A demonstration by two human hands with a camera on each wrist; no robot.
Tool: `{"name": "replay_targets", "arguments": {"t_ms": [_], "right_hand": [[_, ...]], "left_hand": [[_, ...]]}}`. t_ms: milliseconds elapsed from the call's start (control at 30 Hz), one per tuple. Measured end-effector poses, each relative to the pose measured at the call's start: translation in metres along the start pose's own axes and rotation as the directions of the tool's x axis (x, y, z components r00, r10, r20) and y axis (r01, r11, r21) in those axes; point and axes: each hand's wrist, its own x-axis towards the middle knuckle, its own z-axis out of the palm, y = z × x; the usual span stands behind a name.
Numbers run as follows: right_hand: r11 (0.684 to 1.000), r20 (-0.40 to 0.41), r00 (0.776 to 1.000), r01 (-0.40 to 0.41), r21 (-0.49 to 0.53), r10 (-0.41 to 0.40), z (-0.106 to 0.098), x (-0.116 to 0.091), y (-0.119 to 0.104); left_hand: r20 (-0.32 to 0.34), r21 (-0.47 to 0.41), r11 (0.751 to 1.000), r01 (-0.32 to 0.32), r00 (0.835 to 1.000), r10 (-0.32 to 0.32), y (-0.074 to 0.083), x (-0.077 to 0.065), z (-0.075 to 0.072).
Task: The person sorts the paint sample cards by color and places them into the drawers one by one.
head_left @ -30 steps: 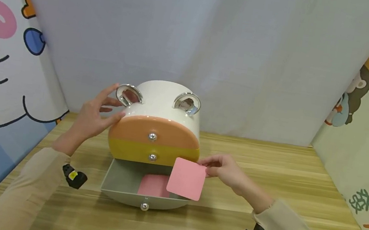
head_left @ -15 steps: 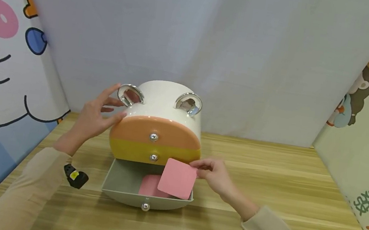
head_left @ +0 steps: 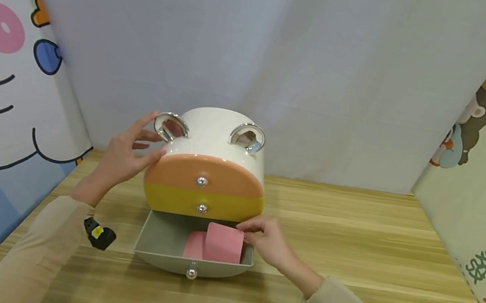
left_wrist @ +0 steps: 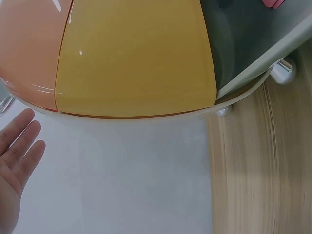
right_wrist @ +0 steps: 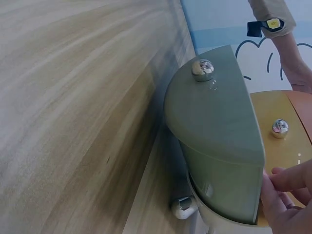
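A small white drawer cabinet (head_left: 215, 126) with two silver ears has an orange drawer (head_left: 180, 169), a yellow drawer (head_left: 175, 199) and a grey-green bottom drawer (head_left: 155, 243), which is pulled out. Inside the bottom drawer lies a pink piece (head_left: 194, 244). My right hand (head_left: 274, 244) pinches a square pink card with rounded corners (head_left: 224, 243) by its upper right corner, its lower part inside the drawer. My left hand (head_left: 126, 150) rests at the cabinet's upper left side, fingertips at the silver ear (head_left: 171, 127). Its fingers look straight in the left wrist view.
Everything stands on a wood-grain table (head_left: 352, 239). A pale curtain (head_left: 327, 80) hangs behind, with cartoon-printed panels at left and right. Silver round knobs stick out from the drawers, the lowest knob (head_left: 191, 272) towards the front.
My right hand has moved left and down, bringing the pink card from the drawer's right edge into the drawer, beside the other pink piece. My left hand stays at the cabinet.
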Motion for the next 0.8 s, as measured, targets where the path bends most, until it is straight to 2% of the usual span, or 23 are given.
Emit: {"name": "replay_targets", "arguments": {"t_ms": [67, 167, 433, 600, 800], "right_hand": [[0.999, -0.007, 1.0, 0.021, -0.032, -0.021, 0.001, 0.0, 0.0], [0.999, -0.01, 1.0, 0.019, -0.028, -0.019, 0.0, -0.001, -0.001], [0.996, 0.008, 1.0, -0.024, 0.08, 0.023, -0.011, -0.007, -0.001], [0.991, -0.01, 0.998, -0.066, 0.117, 0.068, -0.018, -0.014, -0.001], [0.986, -0.049, 0.996, -0.068, 0.153, 0.077, -0.021, -0.025, -0.015]], "left_hand": [[0.0, 0.004, 1.0, 0.002, 1.0, -0.002, 0.0, 0.0, 0.0], [0.001, 0.013, 1.0, 0.004, 1.0, -0.004, -0.001, 0.0, 0.001], [0.0, -0.003, 1.0, 0.002, 1.0, -0.002, 0.001, 0.0, 0.0], [0.002, -0.009, 1.0, -0.006, 1.0, 0.006, 0.002, -0.001, -0.001], [0.003, -0.011, 1.0, -0.003, 1.0, 0.003, 0.002, -0.001, -0.001]]}}
